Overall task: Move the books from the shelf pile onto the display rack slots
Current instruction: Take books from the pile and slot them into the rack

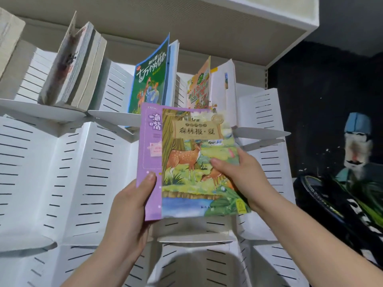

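I hold two thin books upright in front of the white display rack (68, 172). My left hand (132, 204) grips the lower left corner of a purple book (150, 146). My right hand (238, 172) holds the right edge of a book with deer on its cover (192, 162), which overlaps the purple one. Above them, in the rack's upper slots, stand a green and blue book (149, 79), a yellow and orange book (199, 88) and a bundle of grey-edged books (76, 69).
White slotted panels and curved ledges (261, 133) fill the rack below and beside the held books. A white shelf (248, 21) hangs overhead. To the right is a dark wall with a painted figure (356, 141) and dark striped objects (342, 204).
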